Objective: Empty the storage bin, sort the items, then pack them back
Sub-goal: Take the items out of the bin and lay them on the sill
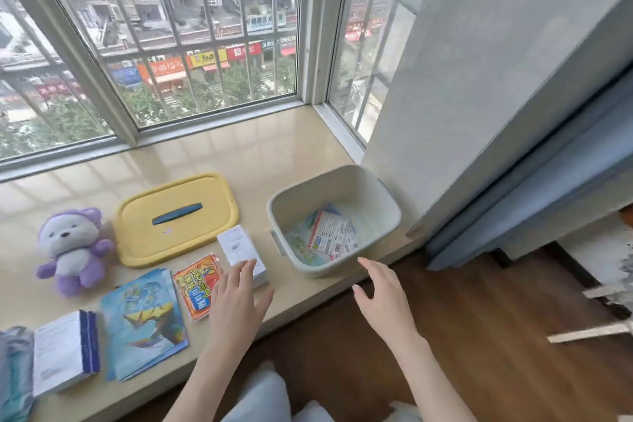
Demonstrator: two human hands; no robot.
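Bin (387, 202): pale grey-green plastic tub, rounded corners, smooth walls, lid off, at the right end of the sill (239, 154), against the wall. A few flat printed packets (330, 233) lie on its floor, so packing back looks underway.

Left of the bin, touching nothing: small white box (239, 250), matte card, crisp edges. Left hand (236, 305) hovers over it, fingers apart and empty, fingertips at its near end. Right hand (385, 301) just in front of the bin's near rim, fingers spread, empty.

Step in hand, my read: grab the white box. Pinch it across the short sides and lift straight up, because its near end overhangs the sill edge. Lay it flat on the packets.

Further left of the bin:
- red-orange glossy packets (197, 284), slippery stack
- yellow lid (178, 219), hard plastic, dark blue handle
- blue glossy booklets (144, 322), fanned
- purple-white plush toy (73, 250), soft, bulky, so pack it last
- 1 white-and-blue box (65, 349)
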